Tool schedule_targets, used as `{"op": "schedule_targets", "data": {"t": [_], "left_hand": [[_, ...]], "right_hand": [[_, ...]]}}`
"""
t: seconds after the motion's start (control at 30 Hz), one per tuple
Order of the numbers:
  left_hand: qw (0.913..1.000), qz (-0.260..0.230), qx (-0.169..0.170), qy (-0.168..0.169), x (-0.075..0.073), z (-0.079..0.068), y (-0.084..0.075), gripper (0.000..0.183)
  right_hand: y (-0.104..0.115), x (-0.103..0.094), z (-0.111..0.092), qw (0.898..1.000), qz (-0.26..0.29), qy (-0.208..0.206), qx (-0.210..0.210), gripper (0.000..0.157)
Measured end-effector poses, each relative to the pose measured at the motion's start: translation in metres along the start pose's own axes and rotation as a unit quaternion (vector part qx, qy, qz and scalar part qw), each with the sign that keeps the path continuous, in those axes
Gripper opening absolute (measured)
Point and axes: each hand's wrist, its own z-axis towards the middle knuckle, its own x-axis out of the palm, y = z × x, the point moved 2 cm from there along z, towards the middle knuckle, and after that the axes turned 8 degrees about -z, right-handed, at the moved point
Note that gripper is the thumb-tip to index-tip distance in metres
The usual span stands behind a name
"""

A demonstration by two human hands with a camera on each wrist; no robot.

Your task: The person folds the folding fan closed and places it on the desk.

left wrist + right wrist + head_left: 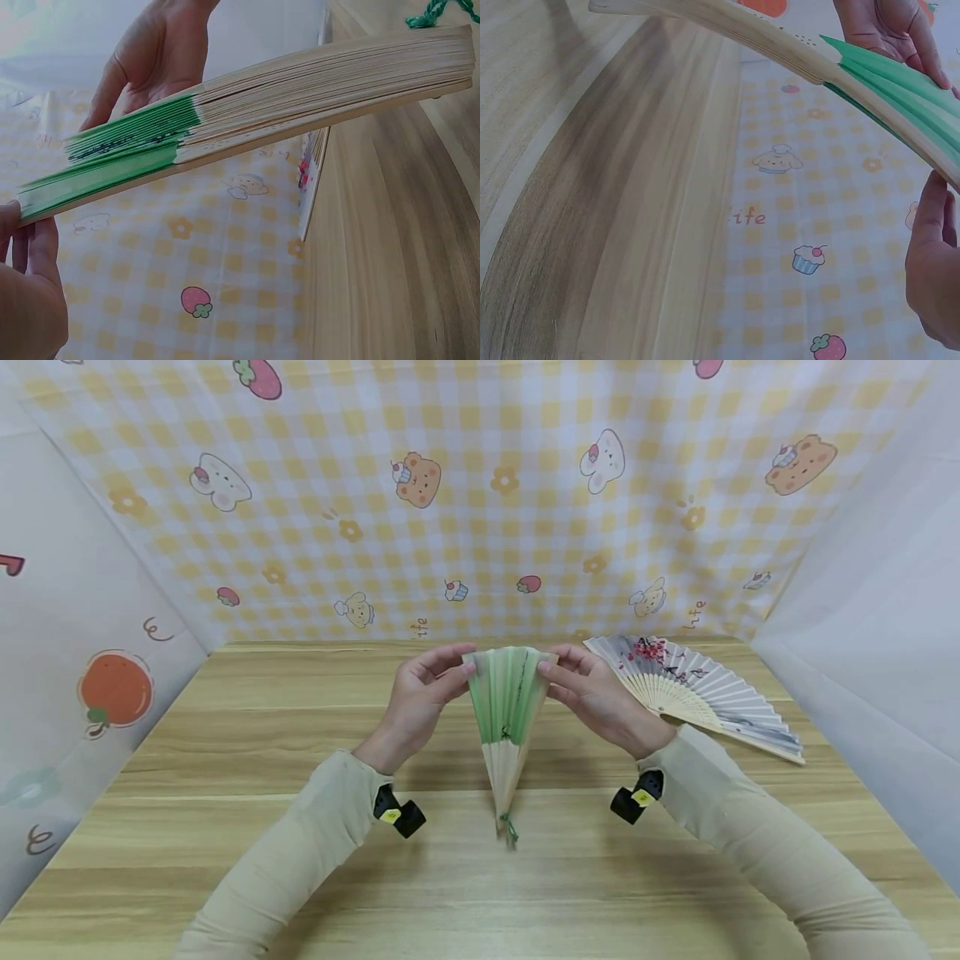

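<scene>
A green folding fan [512, 697] with pale wooden ribs is partly spread between both hands, its narrow pivot end pointing toward me. A green cord tassel [511, 833] hangs at that end. My left hand [420, 697] pinches the fan's upper left edge between thumb and fingers. At the upper right edge, my right hand [596, 693] pinches the other outer rib. In the left wrist view the fan's ribs [330, 94] show as a thick, close stack. The right wrist view shows the green leaf [900, 90] in folds.
A second folding fan [697, 693], white with pink blossoms, lies spread on the wooden table [247, 827] behind my right forearm. A yellow checked cloth [480, 527] hangs along the back edge. White sheets stand at both sides.
</scene>
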Motion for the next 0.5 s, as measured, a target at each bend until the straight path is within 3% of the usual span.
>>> {"op": "schedule_targets", "data": {"t": [0.5], "left_hand": [[0.9997,-0.019,-0.006,0.015,0.0011,0.0008,0.0035,0.025]], "right_hand": [[0.0025,0.0011,-0.0016,1.0,0.003,0.009,-0.016,0.015]]}}
